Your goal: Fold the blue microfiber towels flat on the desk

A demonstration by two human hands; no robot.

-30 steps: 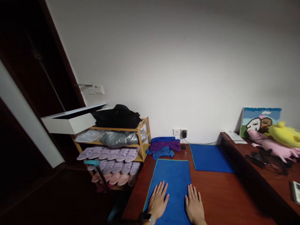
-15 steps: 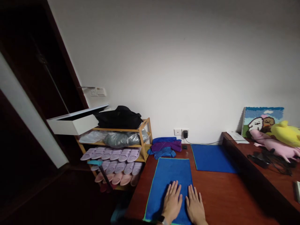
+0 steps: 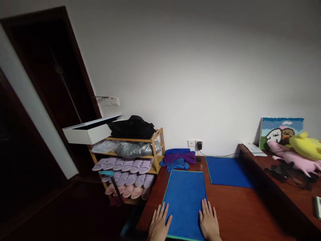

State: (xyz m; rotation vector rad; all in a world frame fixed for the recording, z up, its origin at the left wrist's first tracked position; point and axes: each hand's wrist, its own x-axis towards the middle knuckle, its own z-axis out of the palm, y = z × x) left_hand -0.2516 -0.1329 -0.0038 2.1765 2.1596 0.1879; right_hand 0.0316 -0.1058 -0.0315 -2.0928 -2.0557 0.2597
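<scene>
Since a moment ago our left hand (image 3: 159,225) slid out to the left edge of the blue towel (image 3: 185,197), bottom middle. Our right hand (image 3: 208,222) rests on its right edge. Both lie flat, holding nothing. Its long side runs up toward the cloth pile (image 3: 177,157).

This is a home, a room beside a dark door (image 3: 50,83). A wooden rack (image 3: 157,147) against the wall holds rows of lilac and pink slippers (image 3: 122,165) (several pairs alike), with a black bag (image 3: 132,127) and a white box (image 3: 87,134) on top. A towel (image 3: 185,197) lies at the near edge of the table (image 3: 238,211), and cloths (image 3: 177,159) are piled at its far left corner. On the raised ledge (image 3: 296,197) along the table's right edge, plush toys (image 3: 306,145) lie below a tufted cartoon picture (image 3: 281,129).
</scene>
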